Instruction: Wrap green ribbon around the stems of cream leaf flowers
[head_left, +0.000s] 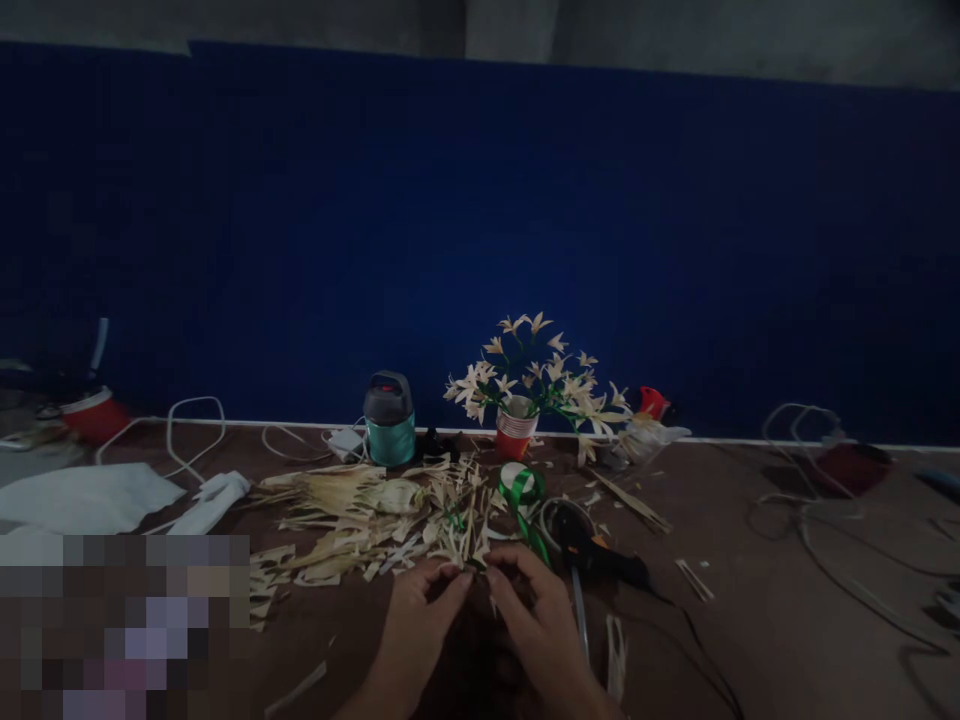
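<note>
My 2 hands meet low in front of me. The thumb and fingers of my left hand (426, 608) and of my right hand (534, 608) are pinched together at the tips, grasping a small piece (475, 567) between them; it is too dim to tell quite what it is. It sits just before the heap of dry husks (352, 500).

Behind the heap, a stack of red paper cups (514, 444), several pale rims showing, holds a spray of cream flowers (555, 368) on green stems, leaning out on both sides. To its left stands 1 teal jar (391, 442) with its dark lid on; I cannot see its contents. Farther left is 1 red container (97, 418) with a white rim, its inside unclear to me. Right of the cups lies a clear plastic bag (651, 440), its contents hard to make out. A green ribbon roll (527, 488) and a black glue gun (600, 560) lie beyond my right hand.
</note>
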